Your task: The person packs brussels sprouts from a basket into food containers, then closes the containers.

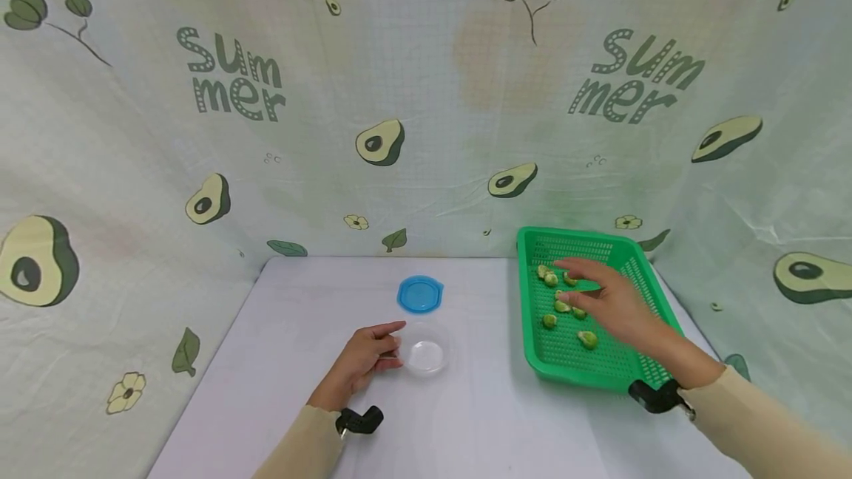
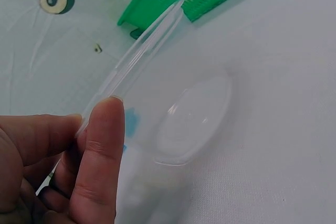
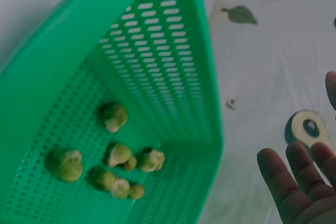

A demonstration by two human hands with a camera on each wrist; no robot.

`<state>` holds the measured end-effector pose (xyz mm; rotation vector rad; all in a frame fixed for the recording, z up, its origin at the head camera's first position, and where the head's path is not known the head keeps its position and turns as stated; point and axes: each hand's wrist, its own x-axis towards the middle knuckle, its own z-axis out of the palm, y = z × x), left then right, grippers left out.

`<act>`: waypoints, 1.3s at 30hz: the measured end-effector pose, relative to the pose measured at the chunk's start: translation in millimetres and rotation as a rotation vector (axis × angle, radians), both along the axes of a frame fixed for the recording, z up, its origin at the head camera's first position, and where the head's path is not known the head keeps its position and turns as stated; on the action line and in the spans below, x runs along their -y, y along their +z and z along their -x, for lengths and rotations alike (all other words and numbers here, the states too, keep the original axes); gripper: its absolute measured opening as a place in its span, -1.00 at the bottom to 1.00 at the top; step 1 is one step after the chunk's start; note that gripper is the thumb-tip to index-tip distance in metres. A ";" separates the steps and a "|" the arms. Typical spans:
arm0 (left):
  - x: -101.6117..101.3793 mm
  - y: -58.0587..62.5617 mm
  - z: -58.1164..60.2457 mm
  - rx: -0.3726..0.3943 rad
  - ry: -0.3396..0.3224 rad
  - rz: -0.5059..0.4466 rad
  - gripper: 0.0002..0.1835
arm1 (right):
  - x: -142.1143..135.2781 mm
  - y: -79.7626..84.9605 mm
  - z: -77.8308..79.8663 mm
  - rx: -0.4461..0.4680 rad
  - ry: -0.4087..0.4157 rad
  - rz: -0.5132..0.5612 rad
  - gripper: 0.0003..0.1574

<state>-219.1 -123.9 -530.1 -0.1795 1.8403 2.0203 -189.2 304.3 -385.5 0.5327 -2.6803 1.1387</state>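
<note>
On the white table, my left hand (image 1: 362,358) pinches the rim of a clear plastic bowl (image 1: 426,355) between thumb and fingers. In the left wrist view the bowl (image 2: 194,119) looks bare inside and its base lies close to the tabletop. My right hand (image 1: 615,305) hovers over a green plastic basket (image 1: 530,331), fingers spread apart from the thumb and holding nothing. Several Brussels sprouts (image 1: 587,339) lie scattered on the basket's floor, some partly hidden by that hand. The right wrist view shows the sprouts (image 3: 68,165) singly and in a small cluster.
A blue lid (image 1: 420,294) lies flat just behind the bowl. Pale cloth printed with avocados (image 1: 380,143) hangs behind the table (image 1: 319,301) and along both sides. The basket stands at the right, near the table's back edge.
</note>
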 end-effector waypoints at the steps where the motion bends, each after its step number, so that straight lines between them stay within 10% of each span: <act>1: -0.1 -0.2 0.1 -0.002 0.001 0.003 -0.50 | -7.0 -0.9 3.0 0.028 -0.002 -0.020 -0.34; 22: -3.3 -1.8 1.7 -0.007 0.002 -0.002 -0.50 | -77.5 -49.0 56.0 0.272 0.081 -0.202 -0.24; 39: -1.1 2.9 -1.7 0.004 0.004 0.007 -0.48 | -89.1 -88.5 61.1 0.472 0.231 -0.203 -0.21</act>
